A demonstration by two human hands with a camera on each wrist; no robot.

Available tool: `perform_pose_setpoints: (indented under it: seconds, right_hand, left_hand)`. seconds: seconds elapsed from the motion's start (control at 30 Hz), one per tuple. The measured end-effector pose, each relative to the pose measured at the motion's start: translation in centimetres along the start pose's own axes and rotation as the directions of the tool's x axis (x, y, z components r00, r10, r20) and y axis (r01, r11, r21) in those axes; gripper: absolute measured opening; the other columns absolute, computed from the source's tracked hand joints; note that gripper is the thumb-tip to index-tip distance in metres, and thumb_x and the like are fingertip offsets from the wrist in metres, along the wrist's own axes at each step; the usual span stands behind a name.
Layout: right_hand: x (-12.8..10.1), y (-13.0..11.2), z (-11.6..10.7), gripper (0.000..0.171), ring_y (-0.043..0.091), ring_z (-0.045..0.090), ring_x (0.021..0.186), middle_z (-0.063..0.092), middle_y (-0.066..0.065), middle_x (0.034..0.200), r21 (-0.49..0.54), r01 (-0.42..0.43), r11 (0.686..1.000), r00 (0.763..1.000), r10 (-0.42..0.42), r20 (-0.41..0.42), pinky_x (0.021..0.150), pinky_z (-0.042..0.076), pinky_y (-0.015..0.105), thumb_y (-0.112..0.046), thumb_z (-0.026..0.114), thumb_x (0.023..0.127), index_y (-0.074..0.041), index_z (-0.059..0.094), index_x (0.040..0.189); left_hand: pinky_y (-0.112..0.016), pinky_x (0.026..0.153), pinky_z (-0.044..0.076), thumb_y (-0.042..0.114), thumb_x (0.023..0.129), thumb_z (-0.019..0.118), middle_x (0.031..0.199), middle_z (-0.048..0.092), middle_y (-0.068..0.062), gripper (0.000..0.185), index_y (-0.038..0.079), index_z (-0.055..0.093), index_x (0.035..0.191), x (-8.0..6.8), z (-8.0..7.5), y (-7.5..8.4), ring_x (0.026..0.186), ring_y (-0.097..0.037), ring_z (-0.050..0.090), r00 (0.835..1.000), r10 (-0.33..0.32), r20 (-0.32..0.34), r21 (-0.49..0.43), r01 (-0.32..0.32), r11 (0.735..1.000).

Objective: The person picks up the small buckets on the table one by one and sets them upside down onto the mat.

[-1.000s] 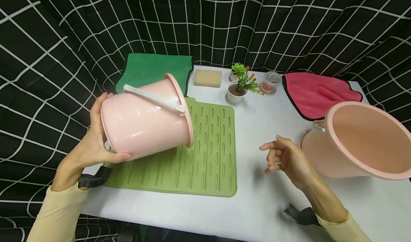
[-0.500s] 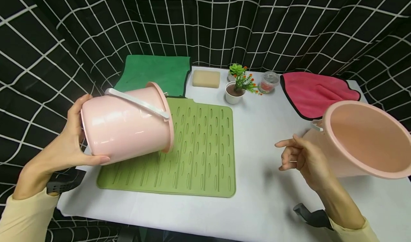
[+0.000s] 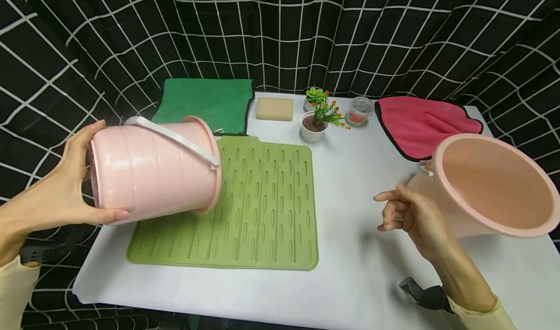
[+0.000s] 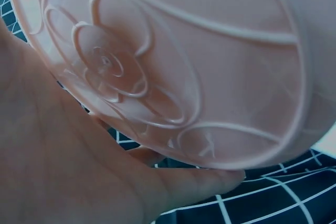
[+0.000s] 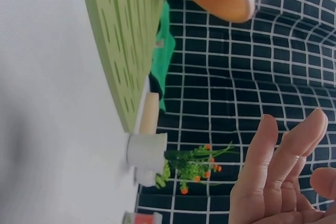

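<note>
My left hand (image 3: pixel 57 189) grips a pink bucket (image 3: pixel 153 169) by its base, thumb below and fingers above. The bucket lies tilted on its side in the air, mouth facing right, with its white handle (image 3: pixel 175 138) resting along the upper side. In the left wrist view, a raised flower pattern marks the bucket's base (image 4: pixel 236 77), and the thumb (image 4: pixel 194 182) presses its edge. My right hand (image 3: pixel 413 218) hovers over the table with loosely bent fingers, holding nothing. Just beside it stands a second pink bucket (image 3: pixel 455 220), mouth up and leaning toward the view's right.
A green ribbed mat (image 3: pixel 262 208) lies beneath the held bucket. Along the back are a green cloth (image 3: pixel 205 101), a beige block (image 3: pixel 274 109), potted plants (image 3: pixel 312 134), a clear lidded cup (image 3: pixel 359 111) and a pink-red cloth (image 3: pixel 424 126). A dark gridded curtain (image 3: pixel 288 33) encloses the table.
The left hand has carried the bucket leftward, off much of the mat. The right hand moved slightly right at first, then stayed in place with its fingers unchanged.
</note>
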State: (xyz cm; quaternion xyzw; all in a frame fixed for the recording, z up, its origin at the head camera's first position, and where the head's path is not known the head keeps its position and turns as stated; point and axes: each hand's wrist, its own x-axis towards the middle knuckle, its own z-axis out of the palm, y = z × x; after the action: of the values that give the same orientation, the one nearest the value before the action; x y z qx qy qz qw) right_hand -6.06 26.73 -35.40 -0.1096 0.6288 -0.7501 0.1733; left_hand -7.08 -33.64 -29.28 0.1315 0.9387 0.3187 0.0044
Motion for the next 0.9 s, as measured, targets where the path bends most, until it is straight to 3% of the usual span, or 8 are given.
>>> perform_pose_setpoints:
  seconds: [0.07, 0.1, 0.17, 0.3, 0.43, 0.57, 0.9]
  right_hand:
    - [0.0, 0.0, 0.0, 0.056, 0.009, 0.073, 0.061, 0.074, -0.004, 0.073, 0.002, 0.002, 1.0, 1.0, -0.002, 0.006, 0.071, 0.064, 0.031, -0.017, 0.021, 0.114, -0.015, 0.077, 0.111]
    - [0.0, 0.1, 0.0, 0.056, 0.009, 0.072, 0.062, 0.074, -0.004, 0.073, 0.003, 0.003, 1.0, 1.0, -0.003, 0.008, 0.071, 0.064, 0.031, -0.017, 0.021, 0.114, -0.015, 0.077, 0.111]
    - [0.0, 0.1, 0.0, 0.056, 0.009, 0.072, 0.062, 0.075, -0.004, 0.074, 0.01, 0.003, 1.0, 1.0, -0.004, 0.015, 0.071, 0.064, 0.031, -0.017, 0.02, 0.114, -0.014, 0.077, 0.112]
    - [0.0, 0.3, -0.1, 0.057, 0.009, 0.072, 0.063, 0.075, -0.003, 0.075, 0.018, 0.008, 1.0, 1.0, -0.008, 0.026, 0.071, 0.064, 0.031, -0.016, 0.02, 0.114, -0.014, 0.076, 0.112]
    - [0.1, 0.5, -0.1, 0.056, 0.009, 0.072, 0.063, 0.075, -0.003, 0.075, 0.019, 0.011, 1.0, 1.0, -0.012, 0.029, 0.072, 0.064, 0.031, -0.016, 0.02, 0.114, -0.014, 0.076, 0.113]
    - [0.1, 0.6, -0.1, 0.056, 0.009, 0.072, 0.062, 0.074, -0.004, 0.075, 0.013, 0.001, 1.0, 1.0, -0.001, 0.023, 0.072, 0.064, 0.032, -0.016, 0.02, 0.114, -0.014, 0.076, 0.113]
    - [0.3, 0.9, -0.1, 0.054, 0.009, 0.072, 0.062, 0.074, -0.004, 0.075, 0.003, -0.016, 1.0, 1.0, 0.016, 0.011, 0.072, 0.063, 0.032, -0.015, 0.022, 0.114, -0.014, 0.076, 0.112]
  left_hand:
    - [-0.045, 0.118, 0.044, 0.011, 0.041, 0.101, 0.165, 0.008, -0.024, 0.164, 0.029, -0.003, 0.166, 0.0, -0.2, 0.1, 0.129, -0.053, 0.029, 1.0, 0.008, -0.001, 0.013, -0.008, 1.0]
    - [-0.063, 0.119, 0.037, 0.011, 0.041, 0.101, 0.165, 0.007, -0.024, 0.164, 0.027, -0.003, 0.166, 0.0, -0.2, 0.2, 0.131, -0.055, 0.027, 1.0, 0.009, 0.0, 0.015, -0.009, 1.0]
    - [-0.089, 0.104, 0.021, 0.012, 0.04, 0.1, 0.167, 0.005, -0.023, 0.164, 0.025, -0.002, 0.167, -0.1, -0.4, 0.3, 0.134, -0.055, 0.024, 1.0, 0.012, 0.004, 0.021, -0.012, 1.0]
    - [-0.087, 0.107, 0.019, 0.014, 0.04, 0.1, 0.167, 0.006, -0.024, 0.163, 0.022, -0.001, 0.167, -0.4, -0.5, 0.5, 0.136, -0.054, 0.023, 1.0, 0.0, 0.013, 0.045, 0.0, 0.999]
    - [-0.09, 0.091, 0.031, 0.019, 0.042, 0.101, 0.165, 0.007, -0.028, 0.162, 0.019, -0.002, 0.167, -0.8, -0.6, 0.5, 0.129, -0.056, 0.029, 0.999, -0.04, 0.035, 0.118, 0.035, 0.992]
    - [-0.091, 0.076, 0.035, 0.025, 0.045, 0.102, 0.162, 0.006, -0.033, 0.162, 0.016, -0.005, 0.166, -1.0, -0.5, 0.6, 0.121, -0.059, 0.031, 0.995, -0.072, 0.065, 0.174, 0.06, 0.983]
    - [-0.088, 0.079, 0.039, 0.042, 0.046, 0.104, 0.164, 0.013, -0.026, 0.157, 0.018, 0.005, 0.167, -0.5, -0.4, 2.1, 0.132, -0.051, 0.024, 0.993, -0.09, 0.081, 0.268, 0.066, 0.961]
